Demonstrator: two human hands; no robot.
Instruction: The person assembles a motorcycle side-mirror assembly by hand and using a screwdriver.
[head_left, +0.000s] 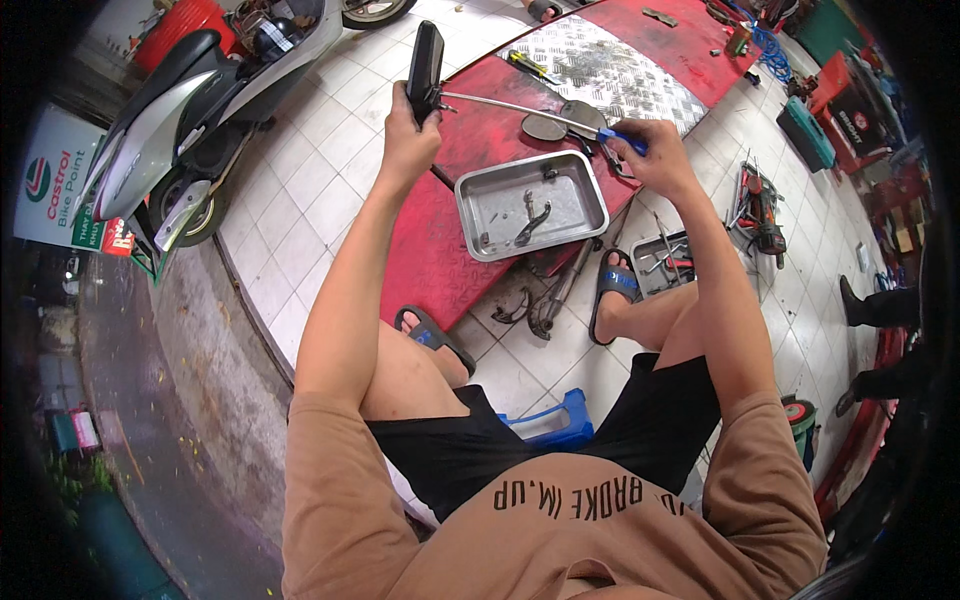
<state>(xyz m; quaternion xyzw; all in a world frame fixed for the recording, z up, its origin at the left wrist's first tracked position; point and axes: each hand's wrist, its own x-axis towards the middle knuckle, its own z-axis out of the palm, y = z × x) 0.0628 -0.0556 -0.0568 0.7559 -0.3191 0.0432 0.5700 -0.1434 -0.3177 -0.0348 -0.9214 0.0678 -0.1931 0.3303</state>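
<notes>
My left hand (412, 135) holds up a black flat housing (426, 64), perhaps a motorcycle mirror seen edge-on, with a short metal stub at its lower end. In my right hand (660, 154) is the blue handle of a long screwdriver (525, 105); its shaft reaches left to the black housing, and whether the tip touches cannot be told. Below both hands a metal tray (463, 217) rests on the red lift platform (420, 255), holding a dark lever-like part (534, 223) and small hardware. Two round mirrors (544, 127) lie on the platform beyond the tray.
A yellow-handled tool (529, 66) lies on the platform. On the tiled floor are metal motorcycle parts (551, 304), a second tool tray (645, 262) and a power drill (766, 232). A scooter (161, 142) stands left. Another person's legs (889, 309) show at right.
</notes>
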